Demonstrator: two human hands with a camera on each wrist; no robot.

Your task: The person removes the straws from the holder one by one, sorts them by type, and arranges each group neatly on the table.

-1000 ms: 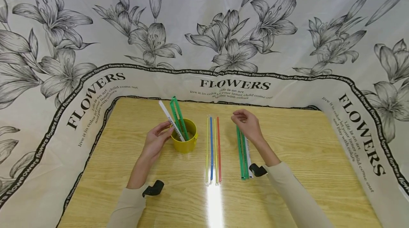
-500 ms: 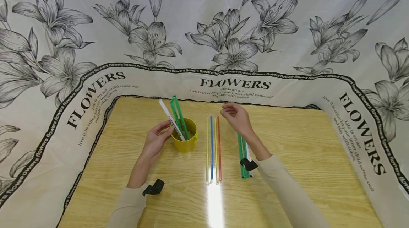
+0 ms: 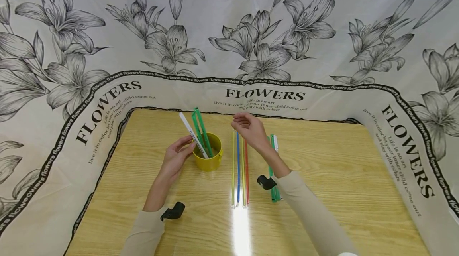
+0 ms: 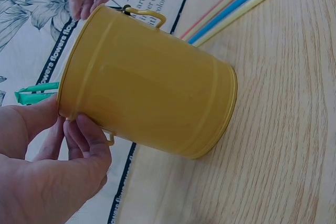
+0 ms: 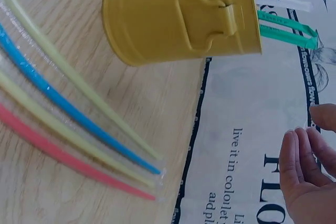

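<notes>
My left hand [image 3: 175,159] holds the rim of a yellow metal bucket [image 3: 208,164], thumb and fingertips closed on its edge in the left wrist view. Out of the bucket lean narrow green packets [image 3: 195,118] and a white printed packet [image 3: 185,121], which passes right by the left fingertips. My right hand [image 3: 254,130] hovers over the far ends of a row of straws, its fingers loosely bent, with nothing seen in them. The row has a blue straw [image 3: 238,164], a red straw [image 3: 247,168] and pale yellow straws [image 3: 233,168], in clear wrappers.
To the right of the straws lie more green packets [image 3: 273,197] and a white packet [image 3: 275,142], partly hidden under the right forearm. A white cloth [image 3: 186,88] with flower prints stands around the back and sides of the wooden table [image 3: 340,168].
My right hand has moved left, from above the green and white packets on the table to above the far ends of the straws. My left hand and the bucket have stayed in place.
</notes>
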